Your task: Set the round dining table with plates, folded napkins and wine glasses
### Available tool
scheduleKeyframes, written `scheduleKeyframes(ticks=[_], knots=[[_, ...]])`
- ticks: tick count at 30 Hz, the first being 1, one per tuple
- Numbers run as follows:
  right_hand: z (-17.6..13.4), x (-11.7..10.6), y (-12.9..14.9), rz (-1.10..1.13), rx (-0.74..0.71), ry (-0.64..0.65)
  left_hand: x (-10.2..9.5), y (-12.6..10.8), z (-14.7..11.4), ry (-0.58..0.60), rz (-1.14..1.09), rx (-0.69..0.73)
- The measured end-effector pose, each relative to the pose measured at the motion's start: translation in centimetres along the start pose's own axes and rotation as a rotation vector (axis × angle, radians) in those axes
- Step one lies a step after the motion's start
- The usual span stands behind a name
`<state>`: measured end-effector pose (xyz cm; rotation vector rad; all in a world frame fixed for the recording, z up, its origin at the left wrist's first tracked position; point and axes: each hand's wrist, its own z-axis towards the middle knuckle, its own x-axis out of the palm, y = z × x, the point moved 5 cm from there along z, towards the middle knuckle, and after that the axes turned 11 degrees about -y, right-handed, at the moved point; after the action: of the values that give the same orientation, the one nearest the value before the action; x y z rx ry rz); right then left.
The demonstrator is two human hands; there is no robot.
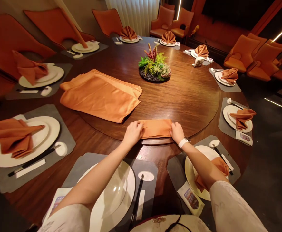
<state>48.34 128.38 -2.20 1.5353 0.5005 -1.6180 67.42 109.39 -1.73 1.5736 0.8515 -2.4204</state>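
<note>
L to R: the napkin stack (99, 93) lies flat, layers a bit fanned, seemingly over the turntable's (186, 100) L edge nr the front; your supply, prob. Step in hand looks like folding one napkin: the folded napkin (156, 129) is a flat strip just inside the turntable's near edge, long side running abt parallel to it, right btwn your hands. Next move, I'd judge, calls for lining up the layers & squaring both ends w/ even tension, so the crease comes out straight. Your L hand (134, 131) is at the strip's L end, back of hand up, fingers curled mostly closed on it, a pinch by the look; fingertips partly hidden. L arm (107, 164) reaches fwd & inward over the front plate (130, 180) at the table's (82, 141) near edge. Your R hand (177, 132) mirrors that at the R end, fingers bent & nearly closed on it, also seemingly pinching; can't tell how hard either squeezes. R wrist, w/ watch (183, 141), leads back to a forearm (201, 161) angling in over the R-hand plate (188, 170), nr the table's R edge.
</note>
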Motion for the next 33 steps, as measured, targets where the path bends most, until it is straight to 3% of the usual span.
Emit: scheduleKeyframes(ticks=[2, 4, 9, 12, 19, 23, 26, 29, 33], knots=[[-0.5, 0.1, 2.0, -0.108, -0.249, 0.116, 0.6, -1.5, 0.0, 0.111, 0.023, 0.179], [-1.3, 0.3, 3.1, -0.165, -0.366, 0.219, 1.4, -1.8, -0.4, 0.207, -0.024, 0.261], [-2.2, 0.1, 3.8, -0.210, -0.363, 0.215, 2.5, -0.5, -1.6, 0.200, -0.090, 0.219], [-2.0, 0.3, 4.4, -0.236, -0.372, 0.216, 2.7, -1.3, -1.9, 0.203, -0.027, 0.227], [2.5, 0.3, 4.9, -0.166, -0.280, 0.202, 2.9, -3.8, -0.2, 0.166, 0.180, 0.115], [3.6, -0.5, 3.4, -0.027, -0.221, 0.254, 1.3, -2.5, 0.8, 0.201, 0.001, 0.073], [2.0, -1.1, 2.5, 0.186, -0.239, 0.326, -1.5, -0.6, 1.5, 0.230, -0.319, 0.031], [-0.7, -1.5, 2.9, 0.494, -0.284, 0.329, -3.4, 2.0, 2.8, 0.203, -0.528, -0.128], [-3.7, -0.2, 4.8, 0.681, -0.328, 0.317, -1.7, 4.5, 4.6, 0.187, -0.540, -0.265]])
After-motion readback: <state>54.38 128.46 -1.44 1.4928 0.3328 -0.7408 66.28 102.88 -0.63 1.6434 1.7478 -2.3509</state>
